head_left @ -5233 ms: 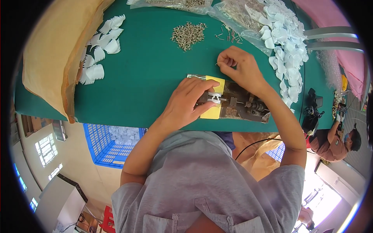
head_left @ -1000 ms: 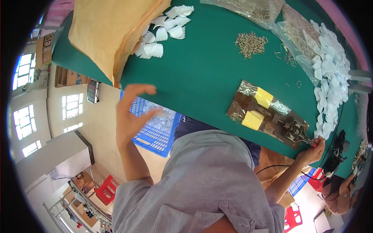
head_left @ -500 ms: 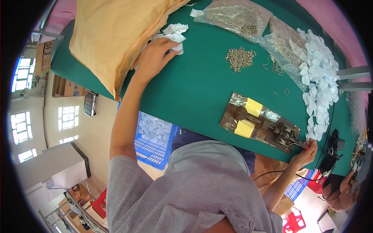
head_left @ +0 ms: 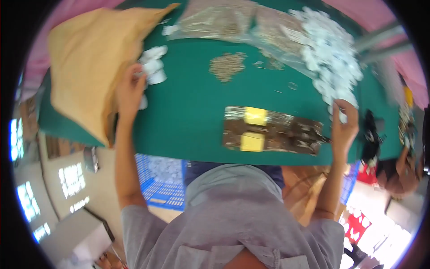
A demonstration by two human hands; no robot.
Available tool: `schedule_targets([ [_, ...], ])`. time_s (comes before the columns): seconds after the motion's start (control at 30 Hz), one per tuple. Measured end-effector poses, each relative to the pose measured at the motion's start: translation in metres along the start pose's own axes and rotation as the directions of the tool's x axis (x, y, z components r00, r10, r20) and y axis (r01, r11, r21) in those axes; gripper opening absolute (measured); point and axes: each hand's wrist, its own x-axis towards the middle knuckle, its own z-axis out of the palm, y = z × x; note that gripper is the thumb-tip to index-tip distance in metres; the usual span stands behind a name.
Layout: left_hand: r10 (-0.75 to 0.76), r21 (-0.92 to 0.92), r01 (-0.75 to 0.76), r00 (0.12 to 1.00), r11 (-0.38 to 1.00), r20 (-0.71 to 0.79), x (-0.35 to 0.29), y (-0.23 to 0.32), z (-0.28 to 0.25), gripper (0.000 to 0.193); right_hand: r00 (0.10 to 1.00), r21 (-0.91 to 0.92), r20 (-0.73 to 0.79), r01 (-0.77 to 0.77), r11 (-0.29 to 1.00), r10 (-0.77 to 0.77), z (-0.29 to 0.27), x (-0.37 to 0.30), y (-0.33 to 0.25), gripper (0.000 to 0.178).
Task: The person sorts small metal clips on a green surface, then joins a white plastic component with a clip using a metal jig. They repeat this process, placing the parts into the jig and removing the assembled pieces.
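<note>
My left hand (head_left: 129, 92) is at the mouth of a large tan sack (head_left: 85, 67), beside a few white scalloped plastic pieces (head_left: 154, 67). Its fingers are curled together, but blur hides what is between them. On the right, my right hand (head_left: 345, 123) pinches a white piece (head_left: 343, 117) at the near end of a long heap of similar white pieces (head_left: 331, 54). Between the hands lies a small lever-type metal fixture (head_left: 280, 132) on a brown base with two yellow patches. Its handle end points toward my right wrist.
A pile of small metal pins (head_left: 227, 66) lies mid-table. Clear bags of pins (head_left: 217, 20) sit at the back. A blue crate (head_left: 163, 193) with white pieces stands below the table's front edge. Black cords (head_left: 371, 134) lie right, near another person's arm (head_left: 403, 163).
My right hand has left the fixture's red-tipped handle and moved up to the white heap. The left hand has drawn its fingers in near the sack. The whole view has shifted and blurred.
</note>
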Motion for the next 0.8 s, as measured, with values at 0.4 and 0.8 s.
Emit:
schedule_targets([
  [0.4, 0.037, 0.105, -0.065, 0.968, 0.992, 0.247, 0.01, 0.036, -0.007, 0.029, 0.938, 0.283, 0.347, -0.111, 0.953, 0.006, 0.027, 0.01, -0.031, 0.01],
  [0.8, -0.117, -0.768, 0.357, 0.929, 0.533, 0.351, -0.075, 0.205, 0.056, 0.043, 0.913, 0.611, 0.359, -0.075, 0.788, -0.192, 0.046, -0.027, -0.154, 0.02],
])
